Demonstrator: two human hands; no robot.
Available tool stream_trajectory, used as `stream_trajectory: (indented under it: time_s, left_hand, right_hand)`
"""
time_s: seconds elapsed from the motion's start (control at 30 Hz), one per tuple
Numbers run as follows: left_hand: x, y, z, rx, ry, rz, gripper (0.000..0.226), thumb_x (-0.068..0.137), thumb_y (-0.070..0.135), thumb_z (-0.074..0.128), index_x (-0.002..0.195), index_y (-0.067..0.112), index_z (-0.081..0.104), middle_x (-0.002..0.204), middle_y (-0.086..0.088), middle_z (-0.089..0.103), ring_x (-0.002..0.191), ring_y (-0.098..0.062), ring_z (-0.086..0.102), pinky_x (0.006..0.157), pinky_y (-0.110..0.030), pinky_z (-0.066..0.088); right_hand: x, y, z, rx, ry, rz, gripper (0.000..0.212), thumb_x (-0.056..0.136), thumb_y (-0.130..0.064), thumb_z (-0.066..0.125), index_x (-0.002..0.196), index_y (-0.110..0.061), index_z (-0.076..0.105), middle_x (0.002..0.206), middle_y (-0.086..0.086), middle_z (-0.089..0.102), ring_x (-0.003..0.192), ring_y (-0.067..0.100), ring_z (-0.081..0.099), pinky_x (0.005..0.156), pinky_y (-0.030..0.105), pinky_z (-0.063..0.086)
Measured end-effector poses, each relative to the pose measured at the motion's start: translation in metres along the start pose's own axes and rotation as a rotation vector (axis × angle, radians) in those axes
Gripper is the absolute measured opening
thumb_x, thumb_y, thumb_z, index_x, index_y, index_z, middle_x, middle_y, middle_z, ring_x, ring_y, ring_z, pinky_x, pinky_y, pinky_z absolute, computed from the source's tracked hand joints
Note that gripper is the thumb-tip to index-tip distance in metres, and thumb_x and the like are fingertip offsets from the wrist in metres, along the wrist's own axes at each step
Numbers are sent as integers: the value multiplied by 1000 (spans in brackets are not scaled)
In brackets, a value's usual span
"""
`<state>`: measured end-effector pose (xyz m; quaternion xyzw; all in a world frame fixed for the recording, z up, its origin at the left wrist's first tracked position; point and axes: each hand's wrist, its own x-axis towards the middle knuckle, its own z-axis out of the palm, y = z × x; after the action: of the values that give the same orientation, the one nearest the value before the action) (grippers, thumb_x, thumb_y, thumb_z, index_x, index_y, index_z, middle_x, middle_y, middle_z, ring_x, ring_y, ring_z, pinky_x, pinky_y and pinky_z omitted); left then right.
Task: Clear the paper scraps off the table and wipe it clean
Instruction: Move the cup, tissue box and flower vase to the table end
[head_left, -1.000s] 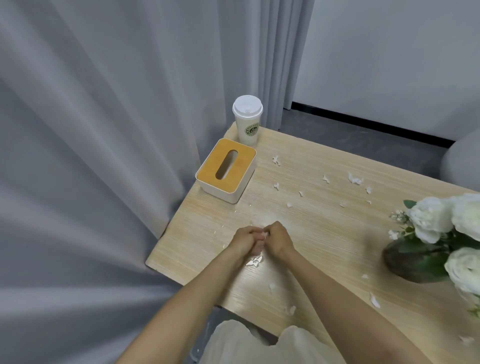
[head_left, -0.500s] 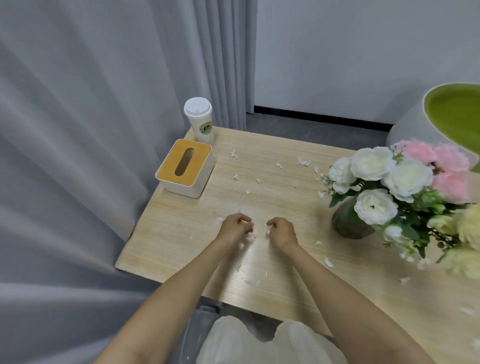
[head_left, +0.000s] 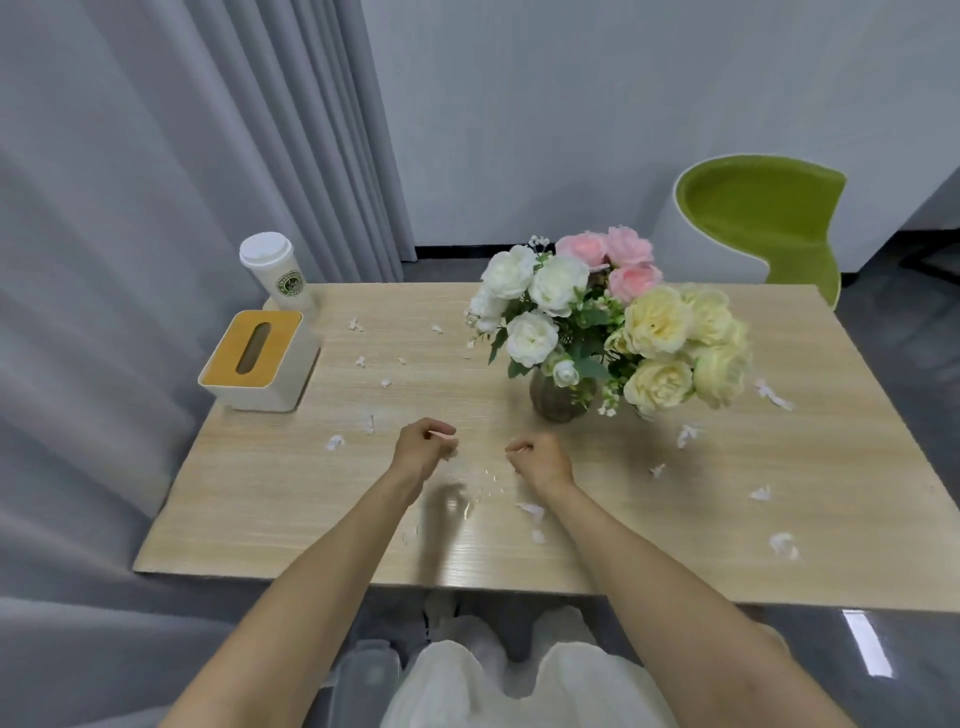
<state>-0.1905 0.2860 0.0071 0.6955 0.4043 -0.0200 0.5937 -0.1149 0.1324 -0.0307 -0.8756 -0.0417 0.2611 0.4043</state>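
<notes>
Head camera looks down, and in the middle of the frame we see two bare hands held just over the table (head_left: 260, 499). The left hand (head_left: 422, 451) and the right hand (head_left: 543, 462) are a little apart and do not touch. Both have their fingers curled in, with thumb and first finger close together. We cannot tell if either one pinches a tiny bit of paper; it is too small and blurry.

Paper scraps (head_left: 530, 509) lie all over the wooden top. Some tiny ones are between the hands, and a few sit just below the right wrist. More are to the left of the left hand. Others are on the right side of the table, and some are farther back near the middle.

Just behind the right hand stands a brown vase (head_left: 556, 402) full of flowers (head_left: 613, 317) that are white, pink and pale yellow. At the left side of the table we see a white tissue box (head_left: 260, 358) with a yellow-brown top. Right behind it, at the back left corner, is a white cup (head_left: 278, 275) with a lid.

A grey curtain (head_left: 156, 182) fills the left of the frame. A green chair (head_left: 763, 218) is at the upper right, past the table. White clothing (head_left: 519, 686) shows at the bottom middle.
</notes>
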Motion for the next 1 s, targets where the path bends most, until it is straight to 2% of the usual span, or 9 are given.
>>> stream_trajectory:
  time_s: [0.13,0.4,0.5,0.6,0.67,0.73,0.83,0.9,1.0]
  left_hand:
    - [-11,-5,16,-6,-56,7,34,77,-20,54,92,10,63,75,-1,50,66,-13,51,57,-19,41]
    - [-17,-6,31,-67,-78,16,23,88,-6,54,105,7,64,85,-11,69,85,-17,62,93,-28,35]
    - [-8,-7,34,-17,-123,-17,43,82,-19,43,112,3,64,85,-4,67,82,-16,58,84,-27,40]
    - [-8,-6,37,-1,-107,4,18,85,-9,59,93,6,66,80,-3,62,77,-15,60,79,-24,40]
    - [-6,-9,37,59,-107,64,21,85,-12,56,81,6,67,83,-6,63,81,-19,59,74,-25,40]
    - [-4,-12,36,225,-143,116,34,82,-17,49,97,6,69,105,-9,63,101,-20,57,76,-24,39]
    - [0,-25,32,371,-243,179,56,84,5,68,136,12,48,143,-6,41,130,-22,41,91,-25,40]
    - [6,-32,31,454,-297,271,76,83,19,73,146,13,32,152,-6,28,140,-22,28,110,-31,30]
    - [18,-38,37,570,-324,388,86,83,29,73,150,13,21,157,-8,18,144,-23,19,117,-39,20]
  right_hand:
    - [-8,20,-14,-101,26,21,36,77,-3,47,62,-31,64,94,-8,70,85,15,63,77,24,50]
    - [-17,27,-36,166,92,21,22,87,0,53,98,-4,72,93,10,69,84,15,57,74,18,39]
    - [-19,26,-36,173,84,-4,21,87,1,56,98,-3,72,94,6,68,87,13,57,75,14,38]
    - [-23,21,-34,166,84,2,22,87,-1,55,102,-3,71,104,8,69,96,17,60,77,14,37]
    - [-23,20,-32,134,69,24,25,88,-7,56,110,-5,68,108,9,67,102,20,59,80,17,37]
    - [-24,24,-31,54,40,23,36,88,-17,61,122,-6,60,113,9,62,105,20,56,84,21,39]
    - [-27,38,-29,-58,29,10,66,84,-35,67,138,-8,42,137,13,48,126,27,45,102,32,39]
    - [-30,50,-30,-107,39,12,82,82,-44,68,144,-7,29,146,14,37,134,29,35,107,38,35]
    - [-30,66,-36,-98,86,22,95,80,-46,69,149,-8,16,153,13,24,140,29,24,112,40,27]
